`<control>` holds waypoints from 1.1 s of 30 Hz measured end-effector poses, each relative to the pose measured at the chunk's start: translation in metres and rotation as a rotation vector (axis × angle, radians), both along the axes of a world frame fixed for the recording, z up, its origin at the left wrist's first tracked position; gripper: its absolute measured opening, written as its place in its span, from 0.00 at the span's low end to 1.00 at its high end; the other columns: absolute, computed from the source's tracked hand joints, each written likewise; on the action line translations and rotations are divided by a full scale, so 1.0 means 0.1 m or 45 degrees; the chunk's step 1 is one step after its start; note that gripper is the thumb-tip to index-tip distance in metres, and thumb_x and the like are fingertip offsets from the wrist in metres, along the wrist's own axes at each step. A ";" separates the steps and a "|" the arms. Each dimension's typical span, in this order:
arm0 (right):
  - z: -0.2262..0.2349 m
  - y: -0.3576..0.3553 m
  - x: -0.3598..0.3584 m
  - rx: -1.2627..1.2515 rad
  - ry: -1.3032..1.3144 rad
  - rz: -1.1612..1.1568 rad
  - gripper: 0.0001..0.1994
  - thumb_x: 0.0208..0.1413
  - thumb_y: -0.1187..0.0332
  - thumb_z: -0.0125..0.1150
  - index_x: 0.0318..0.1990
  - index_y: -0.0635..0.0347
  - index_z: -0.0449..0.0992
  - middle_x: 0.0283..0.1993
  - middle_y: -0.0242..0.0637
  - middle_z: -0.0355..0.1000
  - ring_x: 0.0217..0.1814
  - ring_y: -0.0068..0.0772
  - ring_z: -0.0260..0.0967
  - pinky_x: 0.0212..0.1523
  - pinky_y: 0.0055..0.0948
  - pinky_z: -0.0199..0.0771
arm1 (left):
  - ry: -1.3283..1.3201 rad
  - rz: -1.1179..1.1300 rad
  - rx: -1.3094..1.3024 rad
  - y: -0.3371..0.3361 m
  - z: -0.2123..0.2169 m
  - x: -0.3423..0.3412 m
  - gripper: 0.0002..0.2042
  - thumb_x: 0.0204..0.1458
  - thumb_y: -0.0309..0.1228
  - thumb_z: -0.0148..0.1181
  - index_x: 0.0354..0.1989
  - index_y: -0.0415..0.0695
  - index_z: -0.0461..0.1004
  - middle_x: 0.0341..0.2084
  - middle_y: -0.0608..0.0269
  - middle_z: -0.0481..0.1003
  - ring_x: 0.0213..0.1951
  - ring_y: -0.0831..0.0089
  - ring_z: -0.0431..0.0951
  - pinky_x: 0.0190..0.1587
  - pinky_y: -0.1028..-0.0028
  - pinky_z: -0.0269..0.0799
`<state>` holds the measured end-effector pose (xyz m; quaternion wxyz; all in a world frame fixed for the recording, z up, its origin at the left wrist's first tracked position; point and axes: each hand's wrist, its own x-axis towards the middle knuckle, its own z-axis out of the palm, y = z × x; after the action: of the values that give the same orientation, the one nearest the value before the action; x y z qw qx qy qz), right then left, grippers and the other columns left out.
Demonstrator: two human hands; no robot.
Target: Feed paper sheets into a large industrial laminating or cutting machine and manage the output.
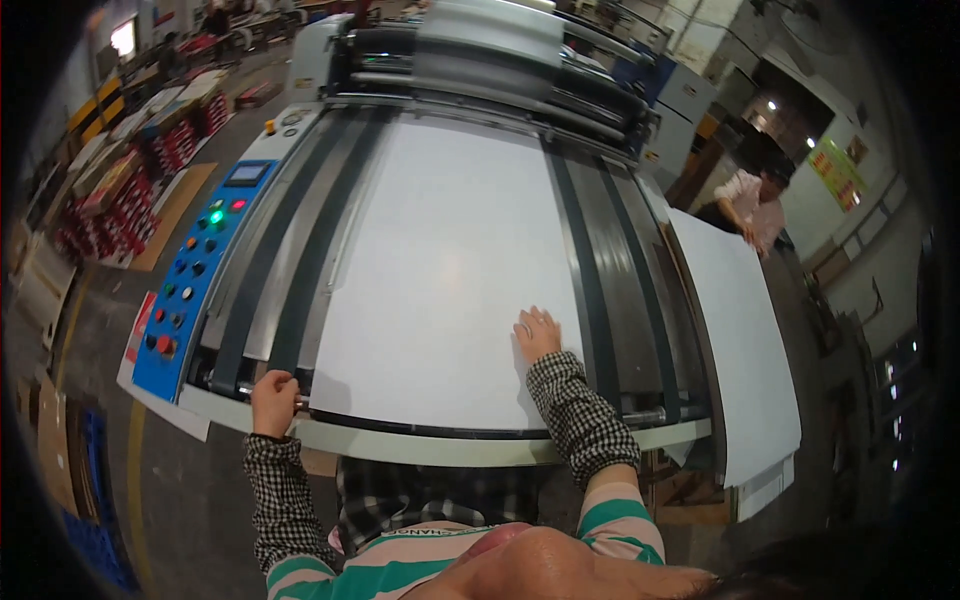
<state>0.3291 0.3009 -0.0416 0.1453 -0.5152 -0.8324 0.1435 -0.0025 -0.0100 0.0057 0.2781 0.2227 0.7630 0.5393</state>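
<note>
1 large white sheet (450, 270) lies flat on the machine bed (612, 265).

The head camera looks steeply down and forward, with the left hand (273, 403) and right hand (537, 332) near below it. It faces along the machine (430, 446) toward its rollers (490, 55), farther off; by the dark, bent rim, things are hard to make out

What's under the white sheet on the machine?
Dark belts flank the white sheet and a dark strip borders its near edge; what lies directly beneath is covered.
</note>
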 end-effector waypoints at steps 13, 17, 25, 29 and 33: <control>0.86 -0.41 3.75 -0.275 -0.708 -1.560 0.24 0.42 0.67 0.59 0.49 0.59 0.61 0.47 0.42 0.64 0.51 0.38 0.59 0.48 0.44 0.61 | 0.025 -0.015 -0.004 -0.06 -0.06 0.06 0.07 0.45 0.27 0.51 0.27 0.34 0.68 0.16 0.61 0.69 0.17 0.78 0.69 0.18 0.80 0.65; 0.27 -0.39 3.20 -0.019 -0.825 -1.059 0.14 0.43 0.68 0.52 0.38 0.62 0.67 0.39 0.47 0.66 0.43 0.42 0.63 0.41 0.40 0.66 | 0.156 -0.385 -0.042 0.61 -0.01 0.73 0.12 0.42 0.32 0.51 0.30 0.36 0.72 0.19 0.57 0.73 0.22 0.74 0.73 0.24 0.75 0.68; -0.05 -1.29 0.21 0.333 0.298 -0.077 0.08 0.42 0.73 0.44 0.24 0.70 0.69 0.35 0.52 0.65 0.41 0.50 0.61 0.45 0.39 0.59 | 0.302 -1.301 -0.077 0.80 -0.16 2.13 0.15 0.41 0.34 0.54 0.36 0.37 0.69 0.30 0.49 0.72 0.35 0.61 0.72 0.38 0.69 0.66; -0.01 -1.70 -0.23 -0.042 0.842 0.106 0.11 0.50 0.69 0.46 0.31 0.71 0.70 0.34 0.47 0.69 0.39 0.45 0.65 0.44 0.33 0.62 | 0.135 -1.095 -0.038 0.50 -0.22 1.68 0.11 0.39 0.27 0.48 0.32 0.35 0.70 0.24 0.52 0.72 0.28 0.67 0.72 0.31 0.69 0.67; -0.22 -1.43 0.24 0.108 0.824 -0.049 0.12 0.49 0.69 0.46 0.26 0.71 0.71 0.35 0.50 0.69 0.37 0.48 0.64 0.41 0.38 0.63 | -0.547 -0.827 0.059 0.04 -0.17 1.16 0.15 0.42 0.26 0.48 0.40 0.35 0.67 0.31 0.64 0.71 0.33 0.76 0.69 0.36 0.77 0.64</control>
<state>0.3536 0.1581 -0.0633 0.4263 -0.4520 -0.7384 0.2621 0.1140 -0.0061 -0.0113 0.5827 0.3407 0.5647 0.4748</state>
